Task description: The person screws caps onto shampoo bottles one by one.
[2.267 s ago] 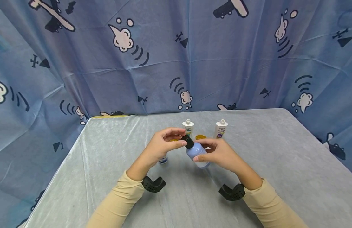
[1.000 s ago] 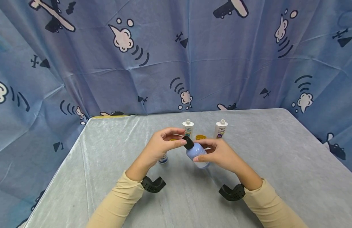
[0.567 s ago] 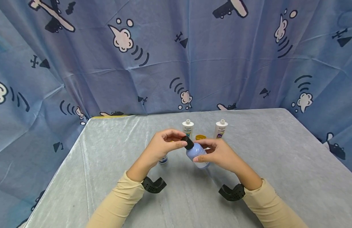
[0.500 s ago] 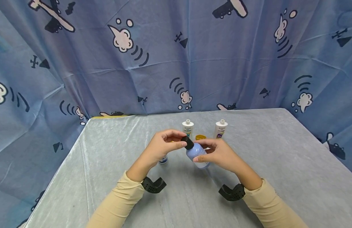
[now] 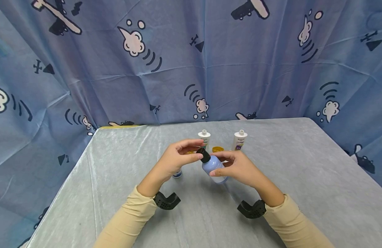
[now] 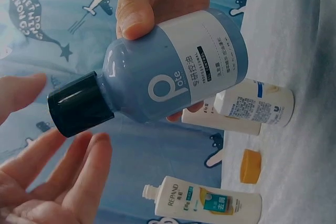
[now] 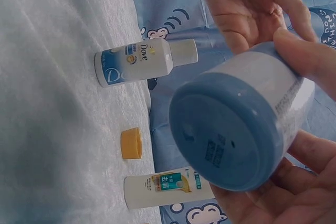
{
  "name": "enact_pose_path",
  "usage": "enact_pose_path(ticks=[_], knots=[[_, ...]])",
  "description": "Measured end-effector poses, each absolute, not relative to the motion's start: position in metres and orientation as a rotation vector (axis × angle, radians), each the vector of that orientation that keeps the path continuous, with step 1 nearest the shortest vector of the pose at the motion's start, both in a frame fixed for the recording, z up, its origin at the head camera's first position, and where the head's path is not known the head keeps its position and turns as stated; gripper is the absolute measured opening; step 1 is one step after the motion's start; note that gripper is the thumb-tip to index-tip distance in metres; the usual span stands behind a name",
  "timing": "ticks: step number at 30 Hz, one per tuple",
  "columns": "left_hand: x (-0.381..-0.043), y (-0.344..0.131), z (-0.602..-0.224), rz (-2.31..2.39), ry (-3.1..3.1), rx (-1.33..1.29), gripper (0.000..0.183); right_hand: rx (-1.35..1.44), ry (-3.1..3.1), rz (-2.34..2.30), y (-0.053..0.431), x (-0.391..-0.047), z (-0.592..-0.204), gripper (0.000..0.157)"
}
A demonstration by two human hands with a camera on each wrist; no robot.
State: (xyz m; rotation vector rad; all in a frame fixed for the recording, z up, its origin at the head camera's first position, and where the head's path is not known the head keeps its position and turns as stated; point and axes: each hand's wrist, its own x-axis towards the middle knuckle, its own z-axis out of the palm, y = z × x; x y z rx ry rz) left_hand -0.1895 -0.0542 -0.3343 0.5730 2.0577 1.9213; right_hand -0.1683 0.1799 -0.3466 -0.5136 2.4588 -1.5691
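My right hand point(image 5: 237, 168) grips a pale blue bottle point(image 6: 142, 82), tilted above the table with its neck toward my left hand. A black cap point(image 6: 80, 104) sits on the neck. My left hand point(image 5: 175, 158) surrounds this cap, its fingers spread and loosely bent. In the left wrist view the thumb stands slightly off the cap, with the other fingertips right at its lower edge. The right wrist view shows the blue bottle's base point(image 7: 226, 135) close up, with the right thumb and fingers on opposite sides.
Two white bottles with uncapped necks, a left one point(image 5: 204, 135) and a right one point(image 5: 239, 140), stand behind the hands. A yellow cap point(image 5: 217, 149) is between them. Left lies a second yellow cap point(image 7: 131, 142), near a Dove bottle point(image 7: 139, 61). Another white bottle point(image 6: 254, 103) stands rightward.
My left index finger has lifted off the black cap, and the left fingers are spread wider than half a second ago. The right hand and the blue bottle stay nearly in place.
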Motion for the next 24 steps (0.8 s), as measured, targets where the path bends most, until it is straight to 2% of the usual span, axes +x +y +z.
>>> enact_pose_path(ticks=[10, 24], knots=[[-0.1904, -0.0521, -0.3372, 1.939, 2.1, 0.48, 0.029, -0.508, 2.449, -1.571, 0.1798, -0.1682, -0.347, 0.057], [-0.1916, -0.0529, -0.3386, 1.909, 2.124, 0.497, 0.032, -0.515, 2.464, -1.556, 0.1798, -0.1687, -0.347, 0.058]])
